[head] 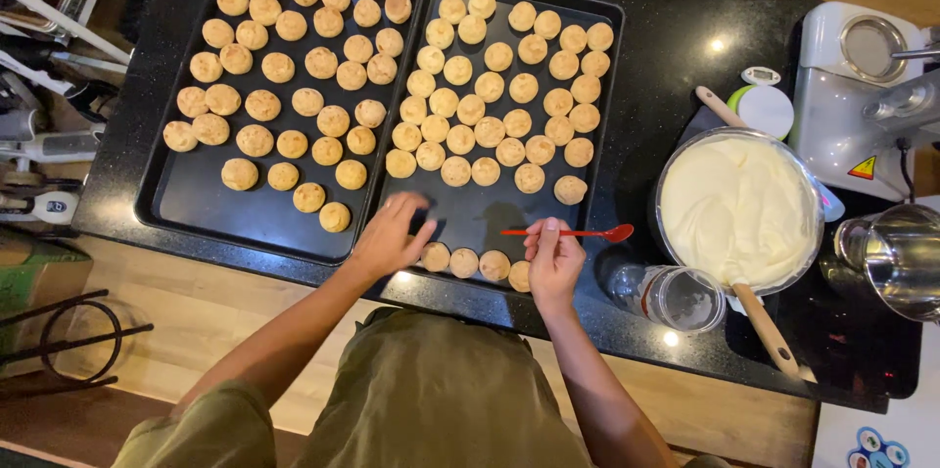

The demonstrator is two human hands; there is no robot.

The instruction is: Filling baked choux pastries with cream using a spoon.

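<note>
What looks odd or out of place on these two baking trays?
Nothing is spilled or damaged. Only the right tray looks uneven: four puffs sit apart along its near edge, by the left hand, with bare tray between.

You stand at a glossy black speckled stone counter [676, 27] that catches small bright glints of overhead light, set on a pale wooden base [245, 311] whose light grain runs along your side and shows again at the far top right corner. To your left, beyond the counter's edge, you see a cluttered strip with white metal rails [49, 23], a green cardboard box [34, 277] and a black wire stand [73, 336]. Lower down lies a darker brown wooden floor [69, 424].
</note>
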